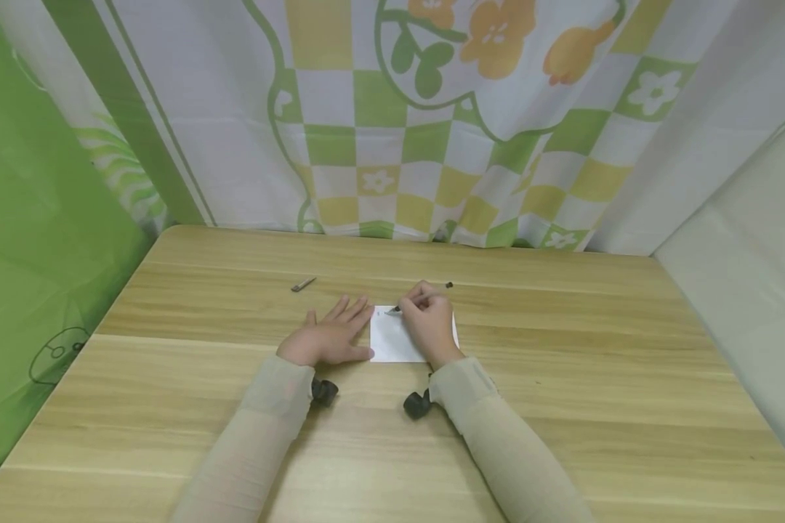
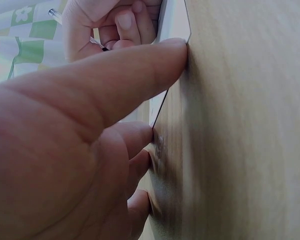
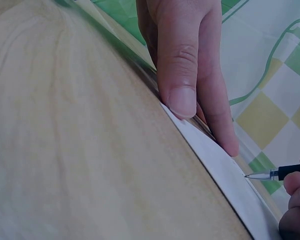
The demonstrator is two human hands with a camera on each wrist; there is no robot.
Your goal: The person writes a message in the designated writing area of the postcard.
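A small white sheet of paper (image 1: 395, 341) lies on the wooden table, with a few tiny dark marks near its upper left corner. My right hand (image 1: 432, 323) grips a pen (image 1: 432, 295) with a dark grip and silvery tip. In the right wrist view the pen's tip (image 3: 247, 176) is at the paper's surface. My left hand (image 1: 330, 338) lies spread at the paper's left edge. Its thumb (image 2: 172, 52) presses the near left corner, and a fingertip touches the far left corner; the other fingers rest on the tabletop.
A pen cap (image 1: 304, 284) lies on the table (image 1: 595, 407) beyond my left hand. Behind the table's far edge hangs a patterned curtain (image 1: 379, 145); a green cloth (image 1: 39, 218) hangs at the left. Each wrist carries a small black camera (image 1: 417, 405).
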